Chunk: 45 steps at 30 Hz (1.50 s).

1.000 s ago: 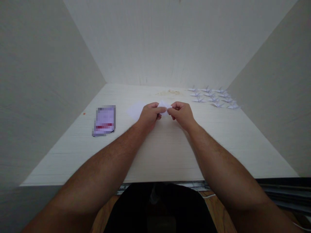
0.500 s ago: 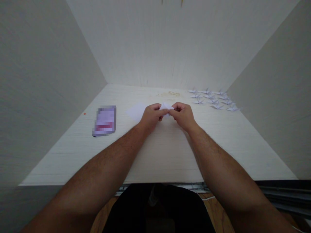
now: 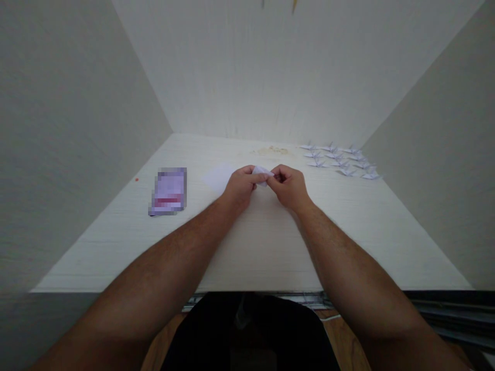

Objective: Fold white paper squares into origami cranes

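Observation:
A small piece of folded white paper (image 3: 261,170) is held between both hands above the middle of the table. My left hand (image 3: 242,185) pinches its left side, thumb on top and fingers beneath. My right hand (image 3: 289,186) grips the right corner between thumb and bent fingers. The two thumbs nearly meet at the paper's near side. Part of the folds is hidden by the fingers. Just left of my left hand, white paper (image 3: 217,176) lies flat on the table.
Several white folded paper cranes (image 3: 333,155) stand in rows at the back right of the white table (image 3: 263,252). A blurred purple packet (image 3: 169,190) lies at the left, with a small red spot (image 3: 136,180) beyond it. Walls enclose the back and sides.
The folded paper has turned slightly between the hands, showing a more tilted face. My right hand has shifted a little left, its fingers curled tighter. The whole view has moved slightly.

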### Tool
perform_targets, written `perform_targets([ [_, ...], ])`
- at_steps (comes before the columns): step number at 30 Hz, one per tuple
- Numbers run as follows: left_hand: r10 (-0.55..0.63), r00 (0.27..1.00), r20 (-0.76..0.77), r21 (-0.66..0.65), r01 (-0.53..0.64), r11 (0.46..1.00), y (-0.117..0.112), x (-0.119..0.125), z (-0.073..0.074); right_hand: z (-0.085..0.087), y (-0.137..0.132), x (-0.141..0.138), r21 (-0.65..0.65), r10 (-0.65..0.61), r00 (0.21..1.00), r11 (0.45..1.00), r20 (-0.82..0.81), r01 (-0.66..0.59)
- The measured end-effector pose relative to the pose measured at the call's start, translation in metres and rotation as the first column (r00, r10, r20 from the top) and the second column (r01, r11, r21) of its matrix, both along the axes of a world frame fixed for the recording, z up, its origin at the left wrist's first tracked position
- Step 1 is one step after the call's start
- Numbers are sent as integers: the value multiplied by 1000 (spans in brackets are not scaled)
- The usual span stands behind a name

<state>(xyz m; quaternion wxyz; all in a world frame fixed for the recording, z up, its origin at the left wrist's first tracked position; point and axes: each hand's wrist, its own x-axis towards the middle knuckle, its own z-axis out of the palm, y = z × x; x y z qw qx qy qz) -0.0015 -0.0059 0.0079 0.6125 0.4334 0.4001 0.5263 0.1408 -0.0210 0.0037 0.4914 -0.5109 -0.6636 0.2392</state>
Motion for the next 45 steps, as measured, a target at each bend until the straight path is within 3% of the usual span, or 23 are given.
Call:
perform_targets([
  [12, -5, 989, 148, -19, 8, 1000, -5, 4, 2, 4, -2, -2, 14, 37, 999, 999, -35, -36],
  [24, -26, 961, 275, -56, 43, 997, -1, 0, 5, 5, -4, -1, 49, 12, 997, 999, 80, -16],
  [28, 6, 973, 232, -66, 9, 998, 1, 0, 6, 5, -4, -3, 26, -12, 999, 1000, 52, 11],
  [32, 1, 988, 155, 30, -5, 1000, 3, -4, 2, 4, -1, -1, -12, -33, 999, 999, -29, 32],
  [36, 68, 997, 33, 93, -71, 993, 4, -6, -2, 2, 1, 0, -32, -12, 998, 999, -60, 11],
  [41, 52, 994, -91, 176, -36, 984, -3, -3, 2, 0, 1, -2, -27, -8, 997, 1000, -74, 6],
  [45, 133, 985, -112, 203, -108, 973, -6, 1, 2, 4, 0, -4, -55, 9, 994, 998, -112, -16],
])
